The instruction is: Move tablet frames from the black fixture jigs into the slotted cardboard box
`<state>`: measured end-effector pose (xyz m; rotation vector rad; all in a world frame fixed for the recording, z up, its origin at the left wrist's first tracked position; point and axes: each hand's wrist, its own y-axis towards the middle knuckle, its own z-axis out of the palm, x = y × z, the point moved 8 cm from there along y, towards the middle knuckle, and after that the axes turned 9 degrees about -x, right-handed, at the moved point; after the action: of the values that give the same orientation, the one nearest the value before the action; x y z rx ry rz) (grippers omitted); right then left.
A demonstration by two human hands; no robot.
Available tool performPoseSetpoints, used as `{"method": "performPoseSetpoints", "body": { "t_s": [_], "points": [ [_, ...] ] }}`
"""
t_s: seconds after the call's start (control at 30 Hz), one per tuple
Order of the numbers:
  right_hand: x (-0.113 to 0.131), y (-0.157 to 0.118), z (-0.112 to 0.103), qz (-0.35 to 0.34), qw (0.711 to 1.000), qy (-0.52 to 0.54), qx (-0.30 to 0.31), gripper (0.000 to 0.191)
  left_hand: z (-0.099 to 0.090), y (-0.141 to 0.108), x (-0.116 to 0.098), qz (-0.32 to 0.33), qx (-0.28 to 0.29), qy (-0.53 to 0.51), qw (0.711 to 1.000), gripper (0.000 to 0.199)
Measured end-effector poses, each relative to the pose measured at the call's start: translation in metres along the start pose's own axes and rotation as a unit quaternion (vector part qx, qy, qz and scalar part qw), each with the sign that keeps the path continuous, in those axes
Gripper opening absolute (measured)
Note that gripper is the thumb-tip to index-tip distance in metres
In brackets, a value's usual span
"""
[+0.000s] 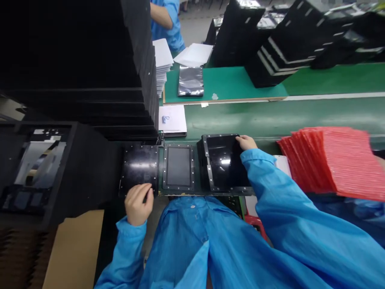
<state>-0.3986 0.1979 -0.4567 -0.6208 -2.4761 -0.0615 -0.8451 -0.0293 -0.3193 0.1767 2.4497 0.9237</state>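
A black framed panel point(225, 160) with a glossy face lies tilted on top of a stack at the middle right. My right hand point(246, 142) is closed on its far right corner. My left hand point(138, 204) is by the front edge of another black panel point(140, 162), which has small fasteners along its border. Its fingers are curled together, and whether anything is in them is hidden. Between the hands, a framed screen panel point(178, 166) with a dark grey face lies flat on the bench.
Red padded bags point(345, 160) are stacked at right. A tall stack of black trays point(132, 92) rises at left. White papers point(173, 116) with a small blue item and a shiny dark packet point(190, 82) lie beyond. A co-worker's blue sleeve point(171, 20) shows across the bench.
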Motion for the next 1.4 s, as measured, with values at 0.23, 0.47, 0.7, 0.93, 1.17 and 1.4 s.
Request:
{"method": "performPoseSetpoints", "body": {
  "t_s": [0.23,0.47,0.7,0.93,1.17,1.4],
  "points": [
    [-0.085,-0.079,0.003,-0.085,0.993,0.062,-0.053,0.047,0.163,-0.049,-0.066,-0.081,0.280,-0.172,0.941,0.034],
    [-0.182,-0.174,0.029,0.069,0.955,0.286,0.026,0.067,0.290,-0.125,-0.098,-0.333,0.388,-0.247,0.823,0.086],
    [-0.135,-0.096,0.041,-0.037,0.923,0.333,0.191,0.080,0.313,-0.049,-0.088,-0.389,0.276,-0.197,0.857,0.069],
    [-0.063,0.036,0.059,-0.059,0.922,0.358,0.136,0.054,0.372,0.060,-0.066,-0.422,0.203,-0.163,0.868,0.026],
    [-0.065,0.036,0.060,-0.053,0.929,0.351,0.105,0.036,0.358,0.058,-0.081,-0.396,0.199,-0.058,0.894,0.033],
    [-0.056,0.037,0.049,-0.103,0.944,0.305,0.066,0.044,0.299,-0.064,-0.187,0.044,0.424,-0.083,0.901,0.045]
  ]
}}
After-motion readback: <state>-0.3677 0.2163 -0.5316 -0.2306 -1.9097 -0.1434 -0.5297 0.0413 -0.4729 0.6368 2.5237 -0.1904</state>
